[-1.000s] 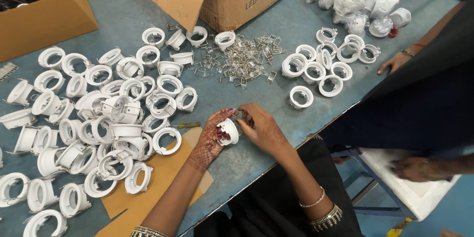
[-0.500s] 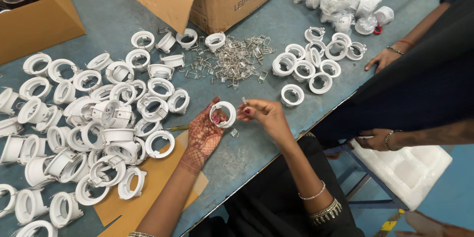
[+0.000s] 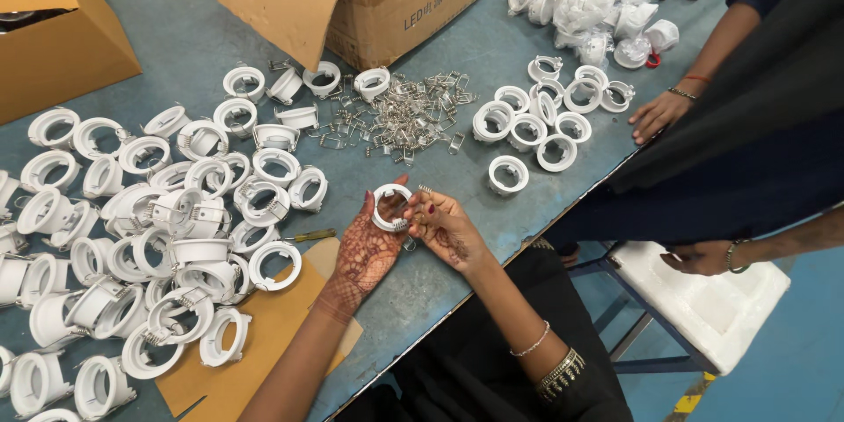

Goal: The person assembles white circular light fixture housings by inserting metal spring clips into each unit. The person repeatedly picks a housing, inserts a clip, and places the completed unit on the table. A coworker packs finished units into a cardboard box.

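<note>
While both grip white ring | left hand; right hand | near table edge

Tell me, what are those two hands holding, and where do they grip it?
A white plastic ring housing: the left hand grips its lower-left rim, the right hand pinches its right edge, beside a small metal spring clip.

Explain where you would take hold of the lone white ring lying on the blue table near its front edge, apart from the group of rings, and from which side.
Probably best to grip the lone white ring across its outer rim, coming down from above. It lies flat with its opening up, and bare table surrounds it, so fingers can close on opposite sides without bumping the nearby group of rings.
</note>
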